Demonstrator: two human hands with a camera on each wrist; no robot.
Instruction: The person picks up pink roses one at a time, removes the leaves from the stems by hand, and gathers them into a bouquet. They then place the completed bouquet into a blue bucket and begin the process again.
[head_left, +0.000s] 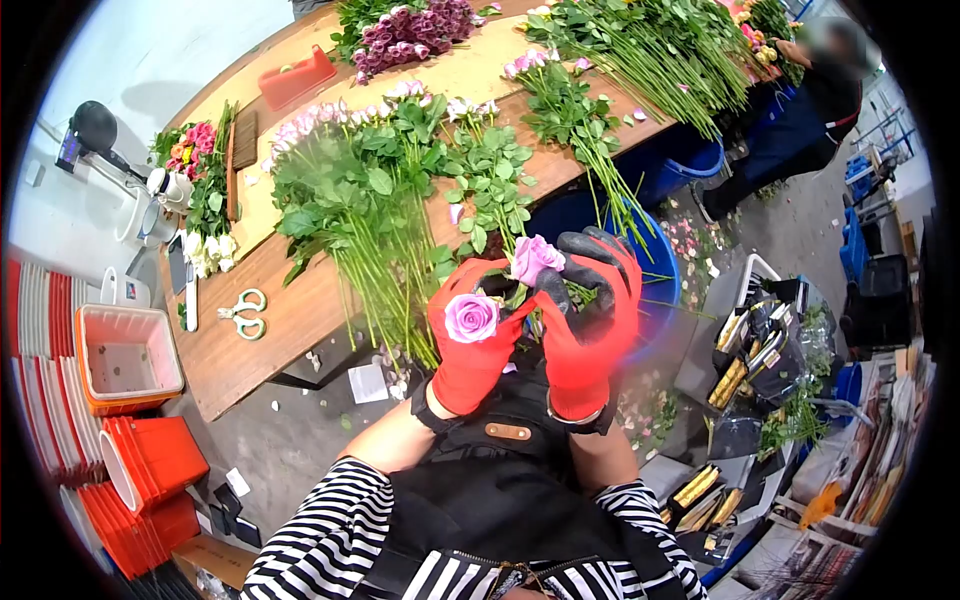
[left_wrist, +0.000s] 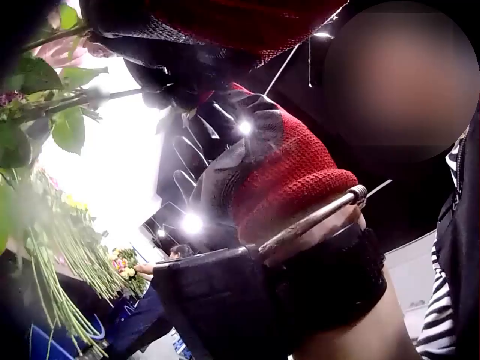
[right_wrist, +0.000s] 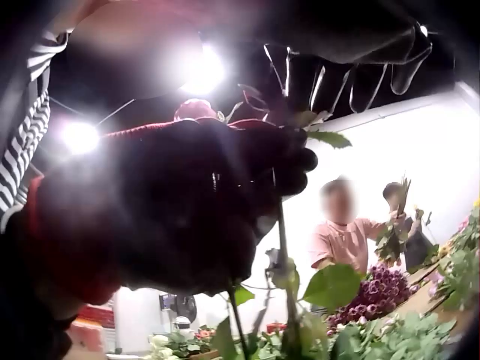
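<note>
Both hands wear red gloves with dark grey palms, close together before the chest. My left hand (head_left: 470, 350) grips rose stems (right_wrist: 281, 225), which hang below its fist in the right wrist view. One open lilac rose (head_left: 472, 317) lies over the back of this hand. Between the hands stands a second lilac rose (head_left: 538, 260), its bloom upright. My right hand (head_left: 592, 325) has curved fingers and thumb at this bloom's base, and pinches there; the exact contact is hidden. Green leaves (left_wrist: 67, 127) stick out beside the hands in the left wrist view.
On the wooden table (head_left: 300, 325) lie pale pink roses with long stems (head_left: 385, 290), purple roses (head_left: 415, 40) and green-handled scissors (head_left: 245, 314). A blue bucket (head_left: 665, 270) stands at its near edge. Orange crates (head_left: 155, 465) are at left; another person (head_left: 800, 130) works at far right.
</note>
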